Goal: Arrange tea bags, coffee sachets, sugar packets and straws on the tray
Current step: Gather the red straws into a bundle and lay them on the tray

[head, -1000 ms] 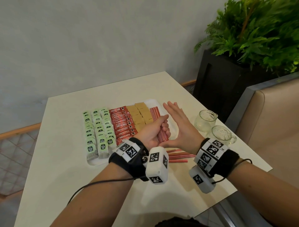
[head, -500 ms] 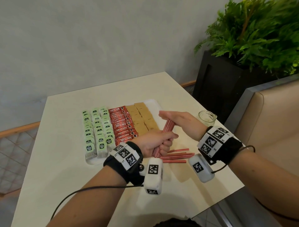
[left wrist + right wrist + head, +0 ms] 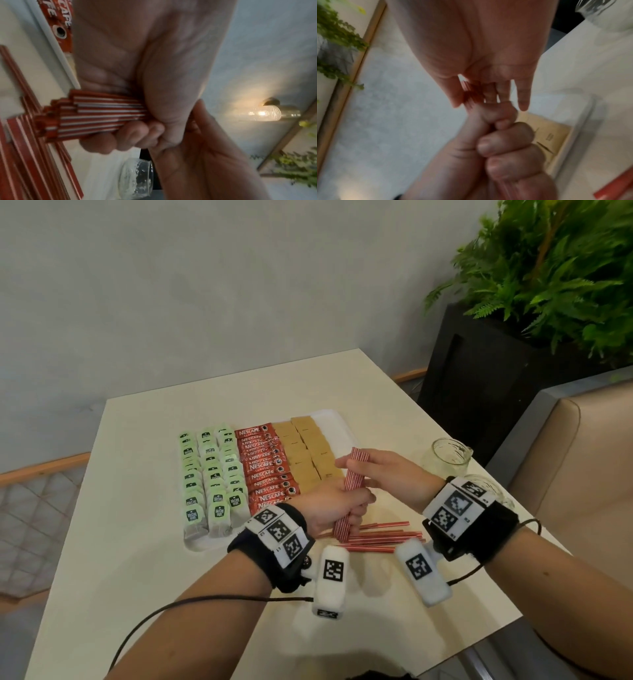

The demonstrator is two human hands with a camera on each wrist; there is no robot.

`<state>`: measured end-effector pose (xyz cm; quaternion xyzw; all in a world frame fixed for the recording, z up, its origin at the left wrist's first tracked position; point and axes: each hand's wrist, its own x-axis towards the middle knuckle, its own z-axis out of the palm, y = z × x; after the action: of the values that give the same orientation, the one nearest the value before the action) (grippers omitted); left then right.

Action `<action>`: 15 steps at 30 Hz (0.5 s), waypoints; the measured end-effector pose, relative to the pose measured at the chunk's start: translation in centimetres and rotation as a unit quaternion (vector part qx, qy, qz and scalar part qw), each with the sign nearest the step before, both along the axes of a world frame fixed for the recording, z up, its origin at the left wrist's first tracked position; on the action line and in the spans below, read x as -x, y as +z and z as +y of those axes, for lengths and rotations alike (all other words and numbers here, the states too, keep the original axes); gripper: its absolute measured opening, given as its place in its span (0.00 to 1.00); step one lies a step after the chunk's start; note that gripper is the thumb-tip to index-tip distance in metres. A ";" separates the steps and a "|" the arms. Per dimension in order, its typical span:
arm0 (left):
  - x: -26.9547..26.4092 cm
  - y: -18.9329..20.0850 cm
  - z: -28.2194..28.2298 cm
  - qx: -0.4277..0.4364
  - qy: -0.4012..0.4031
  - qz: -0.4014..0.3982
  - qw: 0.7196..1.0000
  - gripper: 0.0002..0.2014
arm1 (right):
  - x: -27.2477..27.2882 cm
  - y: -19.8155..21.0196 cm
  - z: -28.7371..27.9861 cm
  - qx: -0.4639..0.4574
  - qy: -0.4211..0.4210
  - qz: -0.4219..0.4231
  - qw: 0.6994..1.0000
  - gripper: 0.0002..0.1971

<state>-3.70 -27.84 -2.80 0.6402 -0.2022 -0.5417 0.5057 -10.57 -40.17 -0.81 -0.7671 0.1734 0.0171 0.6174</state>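
Note:
A white tray [image 3: 337, 419] holds rows of green tea bags [image 3: 212, 474], red Nescafe sachets [image 3: 267, 470] and brown sugar packets [image 3: 308, 453]. My left hand [image 3: 332, 505] grips the lower half of a bundle of red-and-white striped straws [image 3: 356, 474], which stands tilted above the tray's near right corner. My right hand [image 3: 383, 474] holds the bundle's upper end between thumb and fingers. The left wrist view shows the bundle's [image 3: 96, 115] uneven lower ends sticking out of my fist. The right wrist view is blurred, with the straws [image 3: 472, 93] between thumb and fingers.
Several loose straws [image 3: 380, 535] lie on the cream table just below my hands. Two glass jars [image 3: 445, 455] [image 3: 489, 484] stand near the table's right edge. A black planter [image 3: 479, 392] with a fern and a beige seat [image 3: 582, 460] stand to the right.
My right hand was flat and open against the bundle; it now holds the bundle's upper end. The bundle has tipped more upright, and both hands came slightly nearer to me.

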 end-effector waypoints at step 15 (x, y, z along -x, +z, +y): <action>-8.9 1.0 -6.8 0.009 0.065 -0.284 0.957 0.10 | -12.0 1.5 -4.8 0.305 -0.041 -0.010 0.951 0.18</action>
<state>5.22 -34.68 -1.76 0.7746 -0.3007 -0.3019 0.4674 1.41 -44.99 0.73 -0.9111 0.1960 -0.0694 0.3559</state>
